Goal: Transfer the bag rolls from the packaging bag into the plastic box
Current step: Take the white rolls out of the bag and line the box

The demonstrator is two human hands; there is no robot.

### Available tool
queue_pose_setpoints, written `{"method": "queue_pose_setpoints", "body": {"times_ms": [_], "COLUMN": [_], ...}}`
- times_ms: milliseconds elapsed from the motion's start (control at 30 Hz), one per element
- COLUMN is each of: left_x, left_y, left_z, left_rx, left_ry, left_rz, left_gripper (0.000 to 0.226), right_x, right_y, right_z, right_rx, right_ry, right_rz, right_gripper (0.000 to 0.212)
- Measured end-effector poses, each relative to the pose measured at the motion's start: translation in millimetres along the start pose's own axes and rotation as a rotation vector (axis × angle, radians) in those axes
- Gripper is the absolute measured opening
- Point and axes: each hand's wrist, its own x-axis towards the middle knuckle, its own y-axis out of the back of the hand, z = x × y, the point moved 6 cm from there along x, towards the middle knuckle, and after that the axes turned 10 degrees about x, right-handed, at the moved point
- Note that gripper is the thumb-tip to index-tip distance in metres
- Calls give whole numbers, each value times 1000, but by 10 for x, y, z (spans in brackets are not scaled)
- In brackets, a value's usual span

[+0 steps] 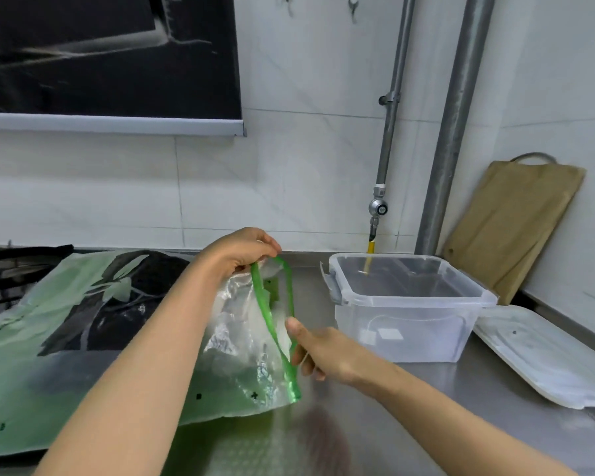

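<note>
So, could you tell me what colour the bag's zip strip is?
The zip strip is bright green; head view.

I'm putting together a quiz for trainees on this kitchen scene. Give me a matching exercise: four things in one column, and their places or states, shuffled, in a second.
Things
1. packaging bag
2. plastic box
3. box lid
4. cutting board

Places or states
A. leans against the wall
B. lies flat on the counter, right of the box
C. pinched at its green zip strip by the left hand and the right hand
D. stands on the counter with no lid on

Pairs: 1-C, 2-D, 3-B, 4-A
</note>
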Motion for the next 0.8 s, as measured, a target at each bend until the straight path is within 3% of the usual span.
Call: {"method": "queue_pose_setpoints", "body": {"times_ms": [167, 267, 600, 800], "left_x": [36, 76, 242, 310], "left_y": [9, 6, -4, -2], "left_z": [-129, -200, -225, -243], "left_rx": [-80, -116, -104, -126], "left_ry": [-42, -72, -127, -124], "left_rz": [-24, -10, -34, -57], "left_gripper": [24, 24, 31, 33], "right_x": [327, 463, 848, 1010], "right_y": [26, 20, 5, -72], "right_z": [172, 197, 43, 1], "right_rx": [15, 47, -133, -192], "right_ry": [-5, -12, -56, -147], "right_rz": [145, 220, 250, 194], "right_gripper": [22, 14, 38, 37]}}
